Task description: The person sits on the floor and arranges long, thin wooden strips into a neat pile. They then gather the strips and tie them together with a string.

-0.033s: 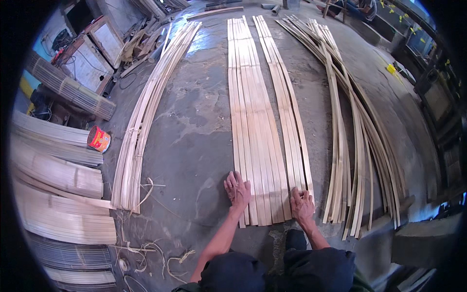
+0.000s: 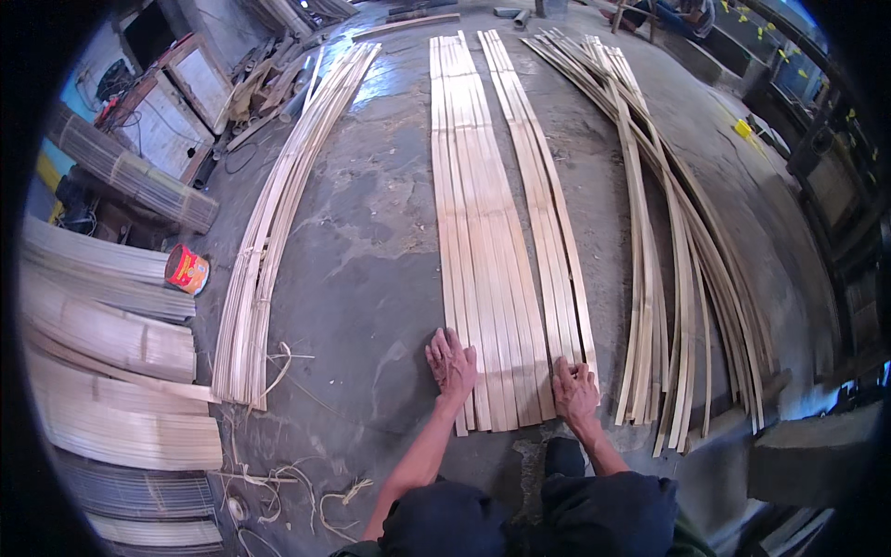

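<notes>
Long, pale split bamboo strips (image 2: 483, 232) lie edge to edge on the floor in front of me, their near ends by my feet. A narrower group of bamboo strips (image 2: 543, 176) runs alongside on the right, with a gap that tapers towards me. My left hand (image 2: 453, 365) rests at the left edge of the wide group, fingers apart and stretched forward. With bent fingers, my right hand (image 2: 577, 392) grips the near end of the narrower group. Its fingertips are partly hidden.
A bamboo bundle (image 2: 264, 251) lies to the left, and loose crossing strips (image 2: 682, 223) to the right. Stacked slatted bamboo pieces (image 2: 121, 408) line the left edge beside a red-orange can (image 2: 187, 269). Fibre scraps (image 2: 339, 497) litter the near left floor. A person (image 2: 682, 17) sits far right.
</notes>
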`<state>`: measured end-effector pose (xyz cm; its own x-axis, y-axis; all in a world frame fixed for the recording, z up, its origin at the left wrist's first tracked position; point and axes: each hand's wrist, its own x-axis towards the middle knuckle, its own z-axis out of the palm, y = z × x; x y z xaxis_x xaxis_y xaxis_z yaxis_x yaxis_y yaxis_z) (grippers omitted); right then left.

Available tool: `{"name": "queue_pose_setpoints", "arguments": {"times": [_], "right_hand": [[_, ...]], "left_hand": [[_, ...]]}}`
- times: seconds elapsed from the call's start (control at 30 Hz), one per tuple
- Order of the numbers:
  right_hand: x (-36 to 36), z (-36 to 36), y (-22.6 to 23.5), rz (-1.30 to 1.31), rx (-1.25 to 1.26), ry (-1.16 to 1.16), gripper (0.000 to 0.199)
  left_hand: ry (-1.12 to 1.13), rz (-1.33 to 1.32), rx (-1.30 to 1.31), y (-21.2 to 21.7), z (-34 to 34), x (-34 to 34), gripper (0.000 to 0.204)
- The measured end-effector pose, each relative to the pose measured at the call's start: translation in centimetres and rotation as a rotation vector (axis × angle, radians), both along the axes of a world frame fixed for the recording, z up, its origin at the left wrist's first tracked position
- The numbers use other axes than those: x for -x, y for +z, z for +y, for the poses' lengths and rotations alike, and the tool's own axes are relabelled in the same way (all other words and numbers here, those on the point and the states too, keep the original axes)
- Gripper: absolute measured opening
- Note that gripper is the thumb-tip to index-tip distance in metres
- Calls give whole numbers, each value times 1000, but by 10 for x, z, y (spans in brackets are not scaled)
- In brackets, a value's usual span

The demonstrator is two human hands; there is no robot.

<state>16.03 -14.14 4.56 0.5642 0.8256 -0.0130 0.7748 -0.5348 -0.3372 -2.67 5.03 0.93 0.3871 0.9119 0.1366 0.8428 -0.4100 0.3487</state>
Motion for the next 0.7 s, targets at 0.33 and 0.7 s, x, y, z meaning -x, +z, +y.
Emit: {"name": "queue_pose_setpoints", "arguments": {"times": [0.33, 0.7], "right_hand": [[-2, 6, 4, 32, 2, 9, 44], [10, 6, 4, 735, -418, -75, 29]], "left_hand": [[-40, -42, 32, 0, 0, 6, 64], [-91, -881, 815, 14, -38, -53, 51]]}}
